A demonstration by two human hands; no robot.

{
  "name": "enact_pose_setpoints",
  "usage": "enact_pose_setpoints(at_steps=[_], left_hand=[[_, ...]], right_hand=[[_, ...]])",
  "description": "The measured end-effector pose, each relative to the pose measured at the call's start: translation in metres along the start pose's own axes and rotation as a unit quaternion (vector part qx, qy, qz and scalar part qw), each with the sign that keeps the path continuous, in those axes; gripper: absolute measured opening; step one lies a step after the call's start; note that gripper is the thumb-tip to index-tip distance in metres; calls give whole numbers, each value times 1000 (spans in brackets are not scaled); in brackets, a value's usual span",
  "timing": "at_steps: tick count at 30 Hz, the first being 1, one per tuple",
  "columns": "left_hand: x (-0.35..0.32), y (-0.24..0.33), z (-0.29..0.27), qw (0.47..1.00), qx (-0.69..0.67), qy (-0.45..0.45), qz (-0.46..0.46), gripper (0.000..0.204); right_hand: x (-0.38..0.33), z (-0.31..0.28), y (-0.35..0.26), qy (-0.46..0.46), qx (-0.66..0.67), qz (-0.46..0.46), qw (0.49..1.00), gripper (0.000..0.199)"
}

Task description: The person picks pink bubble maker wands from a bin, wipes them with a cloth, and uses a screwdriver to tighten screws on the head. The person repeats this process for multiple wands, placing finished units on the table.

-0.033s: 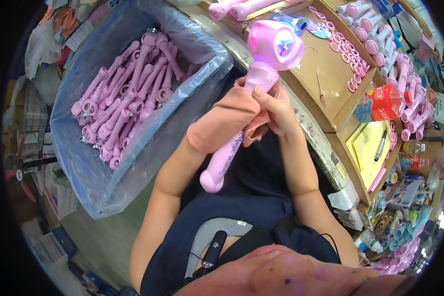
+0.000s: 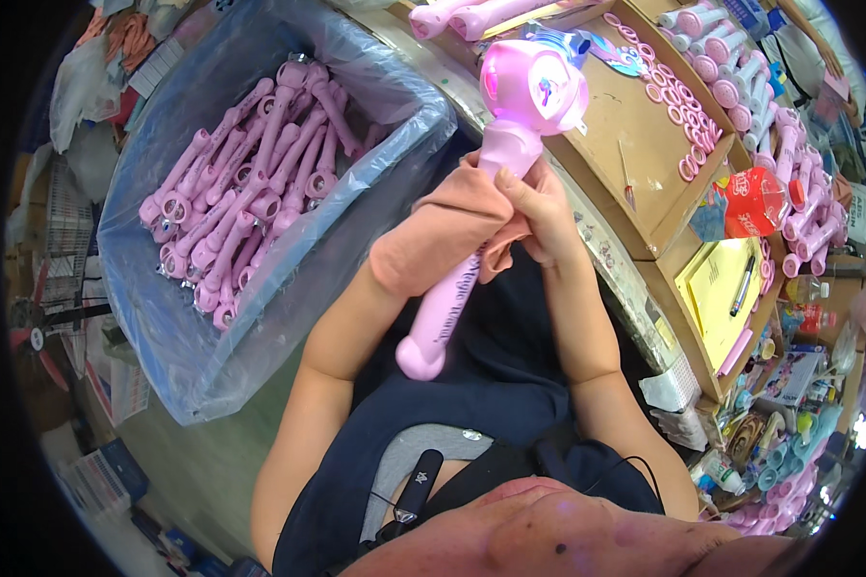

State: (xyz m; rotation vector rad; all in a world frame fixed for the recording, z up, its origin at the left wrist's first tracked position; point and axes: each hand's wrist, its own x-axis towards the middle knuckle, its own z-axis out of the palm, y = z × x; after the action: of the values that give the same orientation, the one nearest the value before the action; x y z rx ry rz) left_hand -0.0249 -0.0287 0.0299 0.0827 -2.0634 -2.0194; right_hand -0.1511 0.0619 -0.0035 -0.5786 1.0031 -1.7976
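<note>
A pink toy wand (image 2: 447, 313) slants across my lap, its round clear-windowed head (image 2: 534, 88) up and to the right, glowing pink. Below that head, my right hand (image 2: 547, 207) is closed around the wand's neck, thumb on the near side. A salmon-coloured cloth (image 2: 440, 234) covers my left hand and wraps over the upper handle. My left forearm (image 2: 351, 313) runs into this cloth; the fingers beneath are hidden. The handle's rounded end points down toward my chest.
On the left, a bin lined with blue plastic (image 2: 260, 370) holds many pink wands (image 2: 250, 183). At right, a cardboard tray (image 2: 597, 130) holds pink rings (image 2: 678, 106) beside a red-labelled bottle (image 2: 752, 202), yellow paper (image 2: 712, 298) and a pen (image 2: 743, 284). More wands are piled behind.
The light in the wand's head has gone from blue-purple to pink. The wand has turned slightly, and its lower end has shifted a little to the right with the cloth.
</note>
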Motion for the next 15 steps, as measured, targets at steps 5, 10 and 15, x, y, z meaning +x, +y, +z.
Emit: enact_pose_setpoints(at_steps=[5, 10, 15], left_hand=[[-33, -21, 2, 862, 467, -75, 185, 6], [-70, -39, 30, 894, 445, -34, 36, 6], [-81, -31, 17, 925, 351, -124, -71, 2]], right_hand=[[10, -22, -13, 72, -23, -89, 993, 57], [17, -37, -14, 104, -11, -94, 990, 63], [35, -47, 2, 37, 224, -92, 970, 76]])
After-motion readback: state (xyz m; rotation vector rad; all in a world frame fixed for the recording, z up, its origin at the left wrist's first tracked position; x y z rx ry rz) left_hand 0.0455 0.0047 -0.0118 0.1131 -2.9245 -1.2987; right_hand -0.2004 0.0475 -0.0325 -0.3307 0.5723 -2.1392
